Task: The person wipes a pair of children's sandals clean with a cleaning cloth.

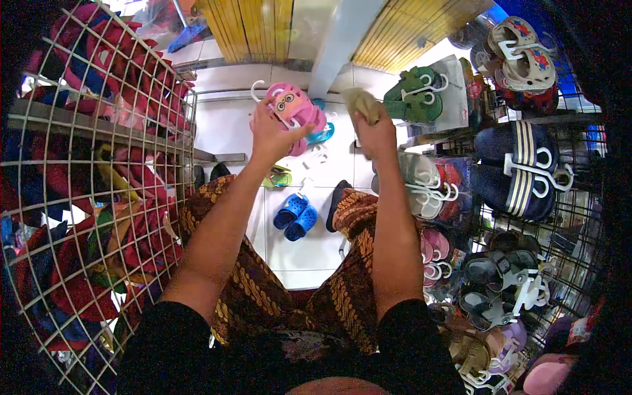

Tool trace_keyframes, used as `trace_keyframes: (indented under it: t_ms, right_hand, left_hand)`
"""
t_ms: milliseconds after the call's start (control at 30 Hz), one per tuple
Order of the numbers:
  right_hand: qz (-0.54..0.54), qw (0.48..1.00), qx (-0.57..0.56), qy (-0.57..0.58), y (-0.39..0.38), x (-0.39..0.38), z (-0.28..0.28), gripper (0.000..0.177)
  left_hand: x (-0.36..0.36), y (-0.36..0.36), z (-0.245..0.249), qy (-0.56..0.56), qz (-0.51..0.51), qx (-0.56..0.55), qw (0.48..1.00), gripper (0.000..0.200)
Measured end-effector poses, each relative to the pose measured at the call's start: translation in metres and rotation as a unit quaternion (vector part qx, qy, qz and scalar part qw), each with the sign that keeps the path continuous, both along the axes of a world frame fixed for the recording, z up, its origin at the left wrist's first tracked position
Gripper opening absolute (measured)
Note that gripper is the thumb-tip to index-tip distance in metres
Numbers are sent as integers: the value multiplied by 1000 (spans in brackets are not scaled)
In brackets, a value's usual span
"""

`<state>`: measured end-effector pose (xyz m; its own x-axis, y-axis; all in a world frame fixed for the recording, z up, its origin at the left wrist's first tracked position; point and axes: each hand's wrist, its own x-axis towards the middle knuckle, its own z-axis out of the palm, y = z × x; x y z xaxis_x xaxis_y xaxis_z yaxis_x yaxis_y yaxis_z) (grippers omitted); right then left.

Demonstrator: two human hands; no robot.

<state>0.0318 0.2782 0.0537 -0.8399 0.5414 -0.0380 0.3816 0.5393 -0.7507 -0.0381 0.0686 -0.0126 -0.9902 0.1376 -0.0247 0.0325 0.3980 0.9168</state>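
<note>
My left hand is closed on a pair of pink children's sandals with a cartoon face on the strap and a white hanger at the side. In my right hand is a bunched beige-olive cloth, smeared by motion, to the right of the sandals. Partly hidden behind the pink pair, teal sandals lie on the white tiled floor. Blue clogs rest on the floor between my feet, with a yellow-green item just beyond them.
A wire grid rack with red and pink goods behind it stands on my left. To my right, a dark rack carries green sandals, navy striped slides, cream clogs and grey sandals. A pale post rises ahead.
</note>
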Motion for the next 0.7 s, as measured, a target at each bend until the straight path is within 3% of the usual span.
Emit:
trace_keyframes:
  t_ms: [100,200,233,367,433,533,600,633,700]
  right_hand:
    - [72,992,-98,19,13,2,-27,45]
    - [129,976,-174,-1,-2,3,-4,52]
    - [144,978,-149,-6,-7,5,15,55]
    - [137,984,-115,-24,5,4,-11,56]
    - [122,988,-96,-2,0,4,-4,57]
    - [205,975,-83,-31,3,8,0,57]
    - [138,987,-35,-79,-2,6,1,54]
    - [96,992,-8,-84,-4,3,2,50]
    - [70,992,34,-96,-2,0,8,50]
  left_hand:
    - [1,3,-1,-103,-89,213,968,104]
    - [7,1,20,-131,-172,204,955,104]
    - [8,-1,23,-149,-195,191,950,104]
    - [11,1,18,-163,-271,198,928,103]
    - [13,4,12,-140,-256,200,935,102]
    - [11,4,17,-122,-226,204,945,98]
    - [9,-1,25,-116,-236,163,951,97]
    - [12,-3,15,-154,-284,235,917,96]
    - [17,5,7,-125,-292,238,918,96]
